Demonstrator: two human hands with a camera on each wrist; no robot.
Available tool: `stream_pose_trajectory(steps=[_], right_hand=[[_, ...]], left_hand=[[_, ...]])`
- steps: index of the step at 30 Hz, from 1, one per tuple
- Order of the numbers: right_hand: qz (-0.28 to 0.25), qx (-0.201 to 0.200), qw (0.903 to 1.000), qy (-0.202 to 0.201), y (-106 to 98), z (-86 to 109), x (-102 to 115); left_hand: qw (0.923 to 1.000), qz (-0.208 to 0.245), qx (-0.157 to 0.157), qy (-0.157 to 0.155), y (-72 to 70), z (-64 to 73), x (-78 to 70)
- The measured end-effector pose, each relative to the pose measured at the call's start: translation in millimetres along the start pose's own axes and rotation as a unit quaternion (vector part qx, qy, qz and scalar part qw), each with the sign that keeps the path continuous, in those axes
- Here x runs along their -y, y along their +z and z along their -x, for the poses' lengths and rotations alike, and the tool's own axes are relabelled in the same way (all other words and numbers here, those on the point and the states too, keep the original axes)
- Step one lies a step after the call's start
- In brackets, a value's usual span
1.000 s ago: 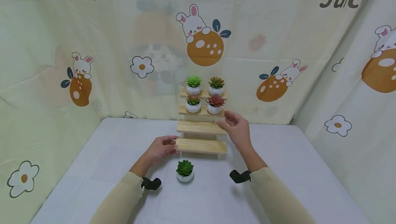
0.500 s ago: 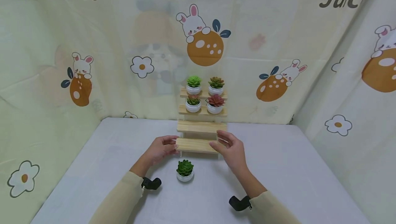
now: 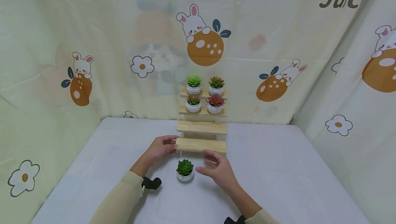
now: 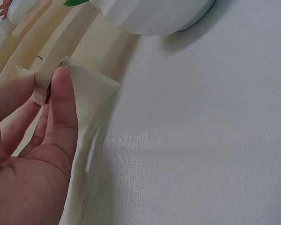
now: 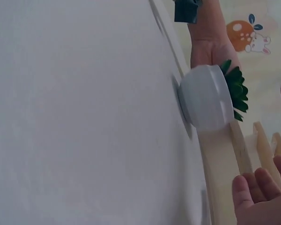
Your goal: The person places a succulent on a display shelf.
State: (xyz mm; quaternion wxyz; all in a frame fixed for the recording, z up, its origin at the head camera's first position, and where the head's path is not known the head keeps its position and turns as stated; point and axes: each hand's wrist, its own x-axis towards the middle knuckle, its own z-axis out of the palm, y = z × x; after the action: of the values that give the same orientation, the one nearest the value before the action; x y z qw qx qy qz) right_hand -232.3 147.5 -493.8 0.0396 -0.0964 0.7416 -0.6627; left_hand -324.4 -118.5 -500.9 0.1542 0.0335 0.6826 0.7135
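Note:
My left hand point(image 3: 159, 149) pinches the left end of the lowest step of a light wooden tiered plant stand point(image 3: 201, 145). Up close in the left wrist view, thumb and fingers of that hand point(image 4: 35, 154) grip the board's end point(image 4: 61, 51). A dark green succulent in a white pot point(image 3: 185, 170) stands upright on the table before the stand. Just right of it is my right hand point(image 3: 219, 171), thumb and fingers apart, touching nothing. The right wrist view has the white pot point(image 5: 206, 98) beyond the spread fingers point(image 5: 267, 187).
Higher up the stand, the two upper steps carry several potted succulents, among them a bright green one point(image 3: 194, 84) and a red one point(image 3: 215, 103). A white cloth covers the table point(image 3: 278, 169). Printed curtains point(image 3: 123, 90) hang behind and at both sides.
My right hand has come down from beside the upper steps, past the lowest step, to the right side of the dark green succulent. The left hand keeps its grip on the stand.

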Motion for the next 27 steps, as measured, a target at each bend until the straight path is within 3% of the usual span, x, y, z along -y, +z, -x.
stream_pose_trajectory(steps=[6,14,19,27], right_hand=[[0.018,0.060,0.9979,0.017,11.3,3.5,-5.1],[0.039,0.096,0.9946,0.003,24.9,2.6,-8.7],[0.034,0.101,0.9943,-0.006,33.4,-0.1,-11.3],[0.057,0.074,0.9956,-0.010,42.3,-3.1,-13.7]], left_hand=[[1.0000,-0.008,-0.003,0.002,0.0,0.0,0.9],[1.0000,-0.005,0.006,0.006,-0.4,0.9,0.6],[0.9998,-0.001,0.014,0.015,-0.3,1.7,0.9],[0.9998,-0.001,0.011,0.019,-0.6,2.8,0.3]])
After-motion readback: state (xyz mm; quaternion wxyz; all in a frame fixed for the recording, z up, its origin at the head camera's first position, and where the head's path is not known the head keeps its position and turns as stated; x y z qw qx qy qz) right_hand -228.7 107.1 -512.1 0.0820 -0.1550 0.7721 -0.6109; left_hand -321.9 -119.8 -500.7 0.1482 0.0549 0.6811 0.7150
